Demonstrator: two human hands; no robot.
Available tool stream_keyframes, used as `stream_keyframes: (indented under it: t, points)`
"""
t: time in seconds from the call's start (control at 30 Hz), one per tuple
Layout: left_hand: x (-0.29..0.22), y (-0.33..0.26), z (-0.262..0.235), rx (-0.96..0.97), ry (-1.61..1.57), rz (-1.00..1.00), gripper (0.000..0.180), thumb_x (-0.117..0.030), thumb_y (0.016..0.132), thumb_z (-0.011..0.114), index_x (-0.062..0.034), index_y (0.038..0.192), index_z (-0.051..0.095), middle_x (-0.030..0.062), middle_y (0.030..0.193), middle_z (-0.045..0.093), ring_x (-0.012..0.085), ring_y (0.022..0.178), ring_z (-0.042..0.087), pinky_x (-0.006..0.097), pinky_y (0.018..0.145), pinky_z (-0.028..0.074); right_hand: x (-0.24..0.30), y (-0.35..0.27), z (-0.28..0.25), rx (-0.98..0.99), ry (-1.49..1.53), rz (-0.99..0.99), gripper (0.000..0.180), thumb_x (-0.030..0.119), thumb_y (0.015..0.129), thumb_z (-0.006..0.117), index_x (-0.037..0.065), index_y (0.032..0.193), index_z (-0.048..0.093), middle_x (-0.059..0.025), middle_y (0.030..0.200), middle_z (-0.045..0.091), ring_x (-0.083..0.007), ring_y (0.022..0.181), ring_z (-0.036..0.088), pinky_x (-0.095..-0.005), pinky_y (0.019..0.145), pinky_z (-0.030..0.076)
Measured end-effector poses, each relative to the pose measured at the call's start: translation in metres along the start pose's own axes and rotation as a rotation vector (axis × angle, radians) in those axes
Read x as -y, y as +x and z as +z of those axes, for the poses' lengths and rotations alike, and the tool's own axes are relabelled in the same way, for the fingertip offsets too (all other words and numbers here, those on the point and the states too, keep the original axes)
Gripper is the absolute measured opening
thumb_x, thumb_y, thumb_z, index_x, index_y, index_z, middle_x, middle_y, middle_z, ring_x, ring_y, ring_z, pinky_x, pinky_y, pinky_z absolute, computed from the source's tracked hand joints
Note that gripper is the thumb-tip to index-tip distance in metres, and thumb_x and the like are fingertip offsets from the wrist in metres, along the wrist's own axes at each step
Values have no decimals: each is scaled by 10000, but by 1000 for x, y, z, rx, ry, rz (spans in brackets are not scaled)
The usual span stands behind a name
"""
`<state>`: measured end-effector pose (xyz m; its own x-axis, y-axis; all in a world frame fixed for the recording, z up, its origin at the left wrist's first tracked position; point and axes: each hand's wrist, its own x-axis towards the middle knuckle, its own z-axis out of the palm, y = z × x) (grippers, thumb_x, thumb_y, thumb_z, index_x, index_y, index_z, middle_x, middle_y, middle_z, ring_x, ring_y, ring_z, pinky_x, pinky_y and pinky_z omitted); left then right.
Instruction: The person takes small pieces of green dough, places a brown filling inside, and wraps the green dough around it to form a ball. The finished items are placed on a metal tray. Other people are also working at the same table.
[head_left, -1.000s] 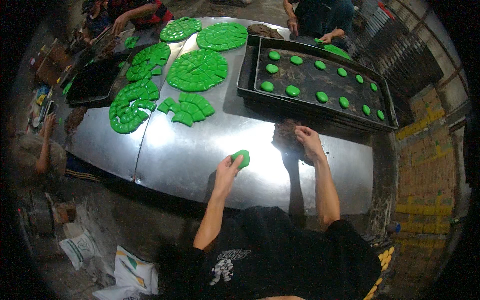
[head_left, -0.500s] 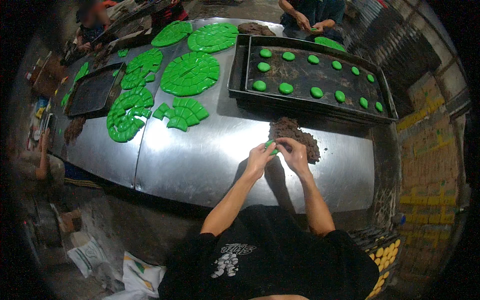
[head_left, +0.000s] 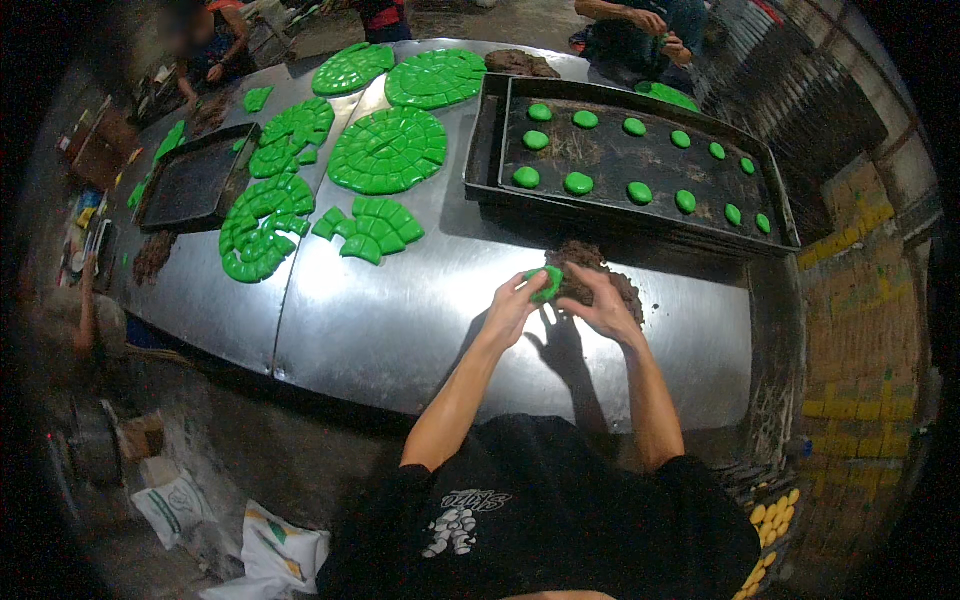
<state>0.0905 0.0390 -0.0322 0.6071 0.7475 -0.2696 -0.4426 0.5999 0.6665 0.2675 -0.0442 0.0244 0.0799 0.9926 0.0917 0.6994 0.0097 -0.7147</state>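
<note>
My left hand [head_left: 513,306] is closed round a piece of green dough [head_left: 544,285] above the metal table, in front of a heap of dark brown crumbly filling [head_left: 622,290]. My right hand [head_left: 602,308] is beside it with fingers apart, over the near side of that heap; nothing shows in it. To the left lie a few cut wedges of green dough [head_left: 372,230] and a round green slab scored into pieces [head_left: 387,150]. Beyond the heap, a black baking tray [head_left: 640,160] carries several small green dough rounds [head_left: 578,184].
More cut green dough [head_left: 265,228] and a smaller dark tray [head_left: 190,180] occupy the table's left part. Co-workers stand along the far edge, one with hands [head_left: 660,35] raised. White sacks [head_left: 285,550] lie at lower left; yellow pieces [head_left: 770,525] are at lower right.
My right hand has come away from the green dough, and its fingers have spread over the brown heap. The dough stays in my left hand. The whole view has shifted slightly.
</note>
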Motion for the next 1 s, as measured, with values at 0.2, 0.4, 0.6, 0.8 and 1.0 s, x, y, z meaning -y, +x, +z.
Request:
stream_keyframes:
  t: [0.2, 0.4, 0.6, 0.8, 1.0]
  points:
    - [4, 0, 5, 31, 65, 95, 411, -172, 977, 652, 35, 1318, 550, 139, 1117, 665, 198, 992, 667, 311, 788, 586, 12, 0, 35, -253, 10, -220, 411, 65, 851, 744, 62, 1256, 672, -122, 1228, 664, -269, 1075, 649, -338, 860, 561]
    - [-5, -18, 4, 33, 1183, 409, 381, -82, 1040, 481, -11, 1414, 503, 133, 1217, 648, 226, 1069, 654, 325, 926, 550, 37, 2, 34, -307, 89, -164, 277, 32, 848, 730, 42, 1125, 729, -117, 1109, 696, -239, 956, 693, -321, 795, 579]
    - [-27, -62, -23, 173, 148, -12, 579, -210, 1024, 573, -16, 1518, 341, 118, 1341, 550, 183, 1153, 592, 316, 925, 521, 42, -5, 36, -92, 266, -102, 302, 60, 849, 745, 39, 1147, 709, -129, 1124, 680, -247, 994, 681, -341, 831, 585]
    - [-35, -85, -28, 84, -59, -10, 485, -310, 1017, 588, -26, 1399, 494, 95, 1236, 574, 158, 1120, 576, 321, 981, 485, 74, 6, 47, 100, 353, -86, 332, 105, 823, 788, 22, 1134, 708, -105, 1012, 689, -202, 983, 646, -365, 820, 576]
    - [-17, -88, -42, -121, -28, 258, 294, -288, 1048, 532, -56, 1226, 557, 50, 1181, 577, 139, 1098, 545, 321, 962, 437, 106, 11, 70, -69, 270, -181, 195, 69, 847, 748, -3, 1025, 714, -125, 951, 680, -221, 881, 671, -358, 804, 574]
